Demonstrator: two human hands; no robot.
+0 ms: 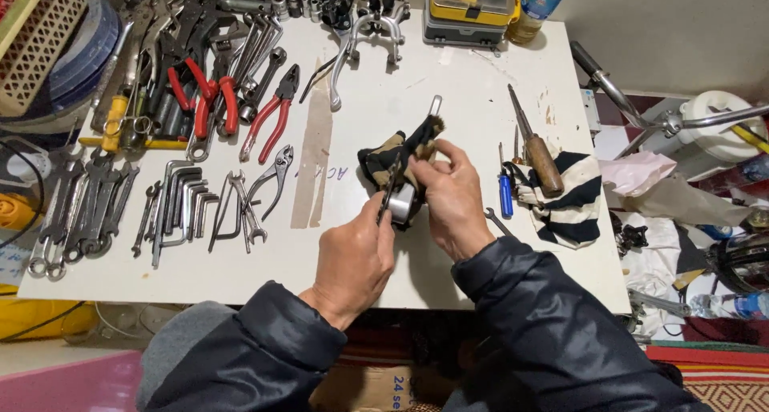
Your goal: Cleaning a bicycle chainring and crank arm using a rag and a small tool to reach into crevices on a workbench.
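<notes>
Slippage looks like the main risk: your left hand [352, 256] is closed around a thin dark tool [390, 189] whose tip works at a small shiny metal part [402, 205], and your right hand [448, 199] grips that part through a dark-and-tan rag [384, 157] just above the white table [448, 83]. If the tip skids off the metal, it may jab your right fingers — they sit right beside it. The rag could also bunch and let the part twist loose, I judge, dropping it off the near edge.

Containers are few. A yellow and grey case with a clear lid [469, 7] stands at the far edge and seems to hold small metal bits — too small to tell apart. Beside it, a clear plastic bottle [535, 5] holds yellowish liquid near its bottom.
</notes>
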